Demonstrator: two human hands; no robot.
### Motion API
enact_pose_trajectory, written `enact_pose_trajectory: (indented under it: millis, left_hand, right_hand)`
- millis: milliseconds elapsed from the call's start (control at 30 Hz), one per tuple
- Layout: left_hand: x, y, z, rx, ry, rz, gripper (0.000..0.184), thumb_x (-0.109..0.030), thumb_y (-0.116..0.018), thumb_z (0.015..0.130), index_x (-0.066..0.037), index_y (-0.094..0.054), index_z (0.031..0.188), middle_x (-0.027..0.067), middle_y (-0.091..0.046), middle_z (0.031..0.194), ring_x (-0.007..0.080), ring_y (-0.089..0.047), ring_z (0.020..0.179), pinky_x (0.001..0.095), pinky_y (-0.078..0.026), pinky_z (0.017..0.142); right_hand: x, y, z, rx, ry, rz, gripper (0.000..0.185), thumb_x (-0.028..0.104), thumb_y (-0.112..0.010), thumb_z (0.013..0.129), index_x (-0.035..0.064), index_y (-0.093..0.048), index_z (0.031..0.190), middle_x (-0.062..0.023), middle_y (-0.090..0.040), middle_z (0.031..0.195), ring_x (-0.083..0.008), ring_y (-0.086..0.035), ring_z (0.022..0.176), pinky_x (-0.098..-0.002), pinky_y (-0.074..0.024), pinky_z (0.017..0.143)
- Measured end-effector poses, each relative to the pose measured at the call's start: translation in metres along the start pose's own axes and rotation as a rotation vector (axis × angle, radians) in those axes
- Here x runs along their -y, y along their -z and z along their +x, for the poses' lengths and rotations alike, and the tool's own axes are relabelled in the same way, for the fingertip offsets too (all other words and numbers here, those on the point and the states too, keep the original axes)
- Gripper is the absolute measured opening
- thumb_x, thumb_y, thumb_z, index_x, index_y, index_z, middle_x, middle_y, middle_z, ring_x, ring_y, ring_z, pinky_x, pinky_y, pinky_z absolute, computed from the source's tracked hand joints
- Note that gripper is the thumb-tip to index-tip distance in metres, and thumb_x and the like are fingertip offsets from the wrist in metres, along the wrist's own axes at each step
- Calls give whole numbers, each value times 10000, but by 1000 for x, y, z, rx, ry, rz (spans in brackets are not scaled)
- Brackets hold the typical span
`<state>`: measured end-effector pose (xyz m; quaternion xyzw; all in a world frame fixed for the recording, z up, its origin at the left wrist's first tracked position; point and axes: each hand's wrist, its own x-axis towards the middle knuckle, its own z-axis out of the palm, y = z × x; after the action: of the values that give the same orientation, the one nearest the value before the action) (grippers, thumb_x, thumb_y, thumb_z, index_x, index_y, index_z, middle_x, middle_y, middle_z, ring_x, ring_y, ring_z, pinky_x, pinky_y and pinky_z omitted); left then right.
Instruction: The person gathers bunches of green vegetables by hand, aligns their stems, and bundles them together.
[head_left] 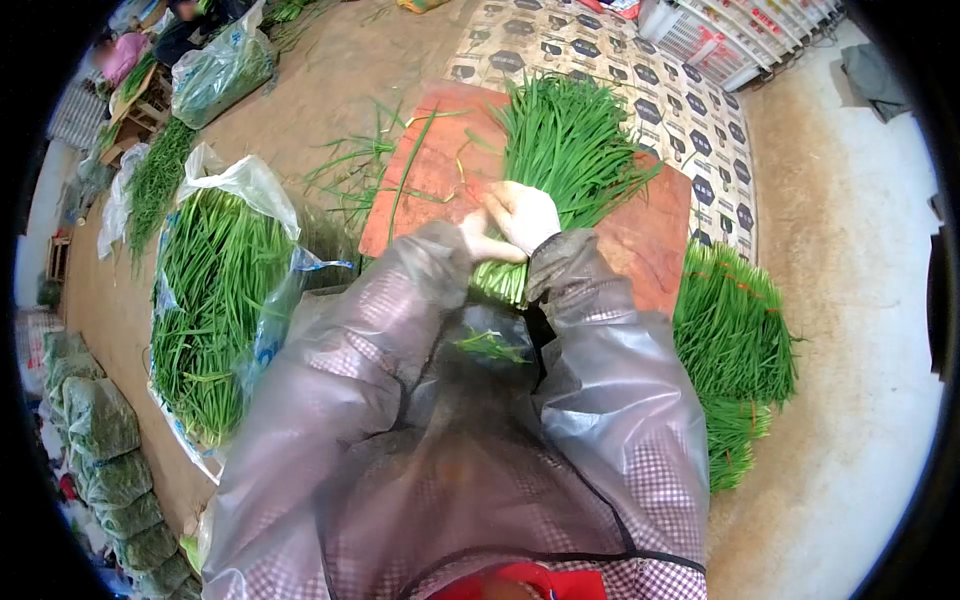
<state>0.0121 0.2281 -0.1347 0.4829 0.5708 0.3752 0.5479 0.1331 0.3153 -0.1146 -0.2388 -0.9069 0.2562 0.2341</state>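
Observation:
A bundle of garlic chives point(565, 140) lies across a reddish board point(645, 255), leaves fanned out away from me and pale stalk ends point(500, 283) toward me. My left hand point(484, 240), gloved in white, is closed at the stalks from the left side. Just above it, my right hand point(530, 213), also in a white glove, bends over the bundle with its fingertips pinched together. A thin orange tie point(466, 188) shows at those fingertips. The gloves hide part of the tie and the stalks. A few loose leaves point(410, 165) rest on the board's left side.
On the left stands an open plastic bag full of chives point(220, 310). Tied chive bundles point(735, 320) are stacked at the right. White crates point(710, 40) stand at the back right, beside a patterned sheet point(600, 50). Filled green bags point(100, 420) line the lower left; people sit far left.

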Motion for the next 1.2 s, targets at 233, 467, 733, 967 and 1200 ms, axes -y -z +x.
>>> enact_pose_trajectory:
  millis: [233, 467, 733, 967, 1200]
  left_hand:
    - [33, 39, 15, -493, 418, -507, 313, -40, -561, 865, -49, -512, 1174, 86, -644, 809, 142, -592, 584, 278, -477, 491]
    - [24, 40, 23, -497, 319, -676, 204, 8, -506, 893, -1, -571, 1086, 96, -647, 727, 141, -557, 488, 274, -454, 433]
    - [31, 38, 24, -390, 322, -617, 110, -83, -583, 909, -4, -611, 980, 63, -641, 711, 122, -546, 493, 260, -466, 474]
    - [34, 34, 19, -396, 257, -592, 120, -117, -595, 910, -18, -607, 976, 29, -626, 723, 109, -549, 541, 251, -464, 517]
    - [31, 22, 12, -461, 242, -688, 112, -75, -643, 859, -29, -597, 951, 22, -603, 712, 85, -521, 542, 234, -431, 502]
  right_hand:
    - [3, -3, 1, 46, -86, -81, 240, 252, -565, 841, 69, -719, 828, -103, -678, 1037, -298, -654, 869, -372, -515, 777]
    - [4, -1, 1, 75, -30, -83, 194, 231, -585, 784, 103, -729, 766, -77, -666, 1107, -259, -665, 880, -335, -521, 785]
    - [3, -4, 3, 110, -96, -64, 206, 242, -605, 761, 84, -736, 772, -68, -643, 1163, -265, -617, 992, -356, -487, 877]
    - [-3, -9, 5, 127, -51, -129, 223, 245, -573, 792, 101, -743, 784, -87, -631, 1188, -286, -582, 1080, -373, -446, 947]
    - [-3, -8, 8, 170, -56, -150, 230, 249, -604, 768, 77, -746, 827, -87, -628, 1191, -290, -577, 1079, -363, -455, 941]
